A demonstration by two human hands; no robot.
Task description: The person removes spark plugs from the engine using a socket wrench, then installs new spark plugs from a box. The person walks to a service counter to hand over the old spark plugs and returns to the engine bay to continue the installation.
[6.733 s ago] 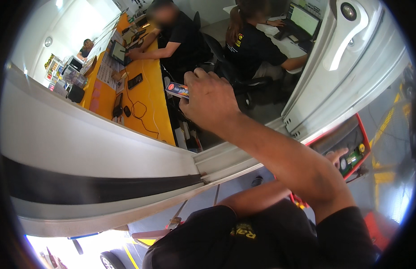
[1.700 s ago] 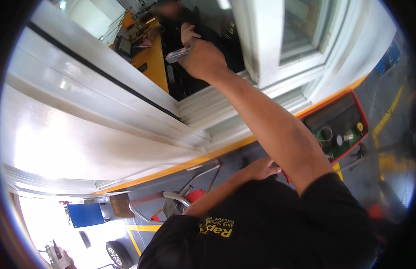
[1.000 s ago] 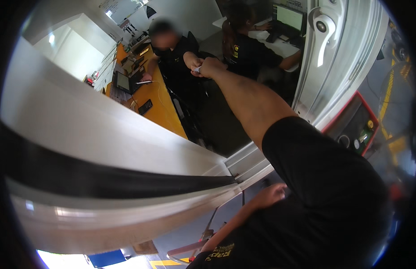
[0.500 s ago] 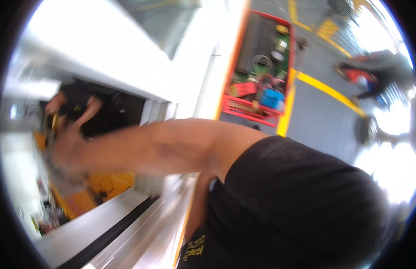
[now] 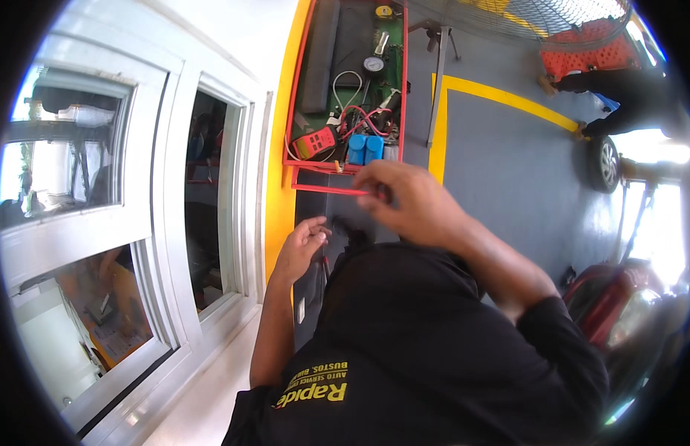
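My left hand (image 5: 304,249) hangs in the air beside the yellow-edged wall, its fingers loosely bent and apart, with nothing in it. My right hand (image 5: 415,201) is in front of my body with its fingers curled together. Its fingertips overlap the right end of the red handle bar (image 5: 330,191) of a tool cart (image 5: 404,82); whether they grip the bar or something small is hidden. In the cart lie a red handheld tester (image 5: 315,143), two blue containers (image 5: 365,149), a round pressure gauge (image 5: 373,65) and a red cable (image 5: 360,111).
White-framed sliding windows (image 5: 163,223) stand close on my left. A metal stand (image 5: 438,89) is right of the cart. Farther off are a yellow floor line (image 5: 508,102), a fan guard (image 5: 545,15), a bent-over person (image 5: 627,93), a wheel (image 5: 606,163) and a dark red car (image 5: 612,297).
I have turned from the window opening toward the cart. My extended arm has drawn back from the opening, and both hands now show before my body.
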